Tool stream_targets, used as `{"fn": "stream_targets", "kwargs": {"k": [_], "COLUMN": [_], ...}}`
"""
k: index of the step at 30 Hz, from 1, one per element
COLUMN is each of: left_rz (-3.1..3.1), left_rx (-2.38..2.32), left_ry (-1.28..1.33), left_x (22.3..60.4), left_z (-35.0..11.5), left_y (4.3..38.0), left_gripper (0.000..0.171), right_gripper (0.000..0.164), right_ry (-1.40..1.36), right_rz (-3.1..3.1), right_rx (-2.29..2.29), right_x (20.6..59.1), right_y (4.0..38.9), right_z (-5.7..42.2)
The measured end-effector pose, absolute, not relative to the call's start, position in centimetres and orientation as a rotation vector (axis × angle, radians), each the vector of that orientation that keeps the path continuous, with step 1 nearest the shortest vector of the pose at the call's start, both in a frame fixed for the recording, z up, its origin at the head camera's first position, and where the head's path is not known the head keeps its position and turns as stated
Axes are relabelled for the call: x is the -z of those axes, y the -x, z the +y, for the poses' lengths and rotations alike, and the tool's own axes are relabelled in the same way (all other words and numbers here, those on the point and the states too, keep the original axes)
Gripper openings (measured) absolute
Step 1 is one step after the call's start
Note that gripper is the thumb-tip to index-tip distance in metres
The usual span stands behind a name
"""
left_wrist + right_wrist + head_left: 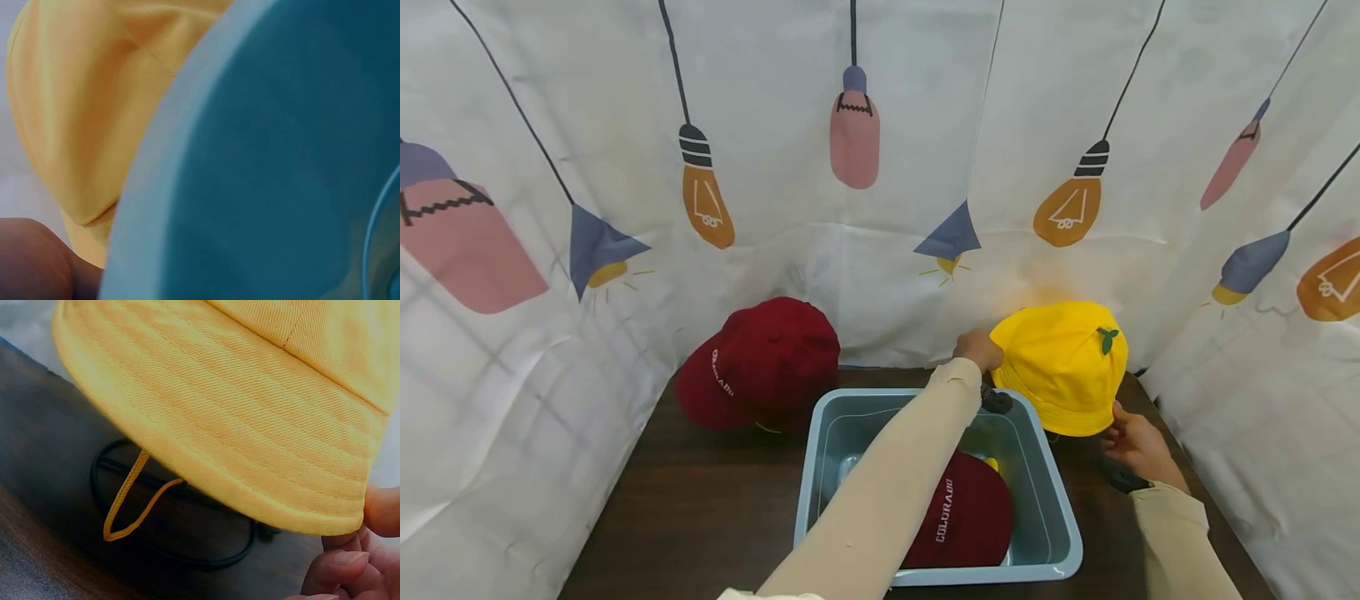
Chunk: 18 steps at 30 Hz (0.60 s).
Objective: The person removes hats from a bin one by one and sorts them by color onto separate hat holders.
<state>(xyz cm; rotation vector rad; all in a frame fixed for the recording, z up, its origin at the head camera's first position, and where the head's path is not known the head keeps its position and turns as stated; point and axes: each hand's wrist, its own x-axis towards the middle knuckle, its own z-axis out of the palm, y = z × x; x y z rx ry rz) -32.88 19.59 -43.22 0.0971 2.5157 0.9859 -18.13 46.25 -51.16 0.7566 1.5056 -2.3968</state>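
Note:
A yellow bucket hat with a small green sprout on its crown is at the back right, between both hands. My left hand reaches across the bin and grips the hat's left edge; its fingertips are hidden. At the opposite side, my right hand pinches the brim between thumb and fingers. In the right wrist view, a yellow cord loop hangs below the brim. Under it a black wire ring shows on the dark table. Part of the left hand appears beside the hat in the left wrist view.
A light blue bin stands mid-table, partly behind the left arm. Inside lies a dark red cap lettered COLORADO, with a bit of yellow beside it. Another dark red cap sits at the back left. A lamp-patterned white curtain surrounds the table.

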Motion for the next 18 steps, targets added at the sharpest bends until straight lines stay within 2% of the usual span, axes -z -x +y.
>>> {"fn": "stream_targets", "kwargs": {"k": [11, 18], "left_rz": [2.516, 2.485], "left_rx": [-0.994, -1.006], "left_ry": [-0.134, -0.211], "left_x": [43.7, 43.8], "left_z": [18.8, 18.4], "left_y": [32.8, 33.3], "left_gripper": [0.012, 0.019], "right_gripper": [0.040, 0.038], "right_ry": [-0.779, -0.701], "right_rz": [1.596, 1.561], "right_rx": [2.312, 2.293], "right_x": [51.5, 51.5], "right_y": [18.4, 18.2], "right_z": [45.2, 45.4]}}
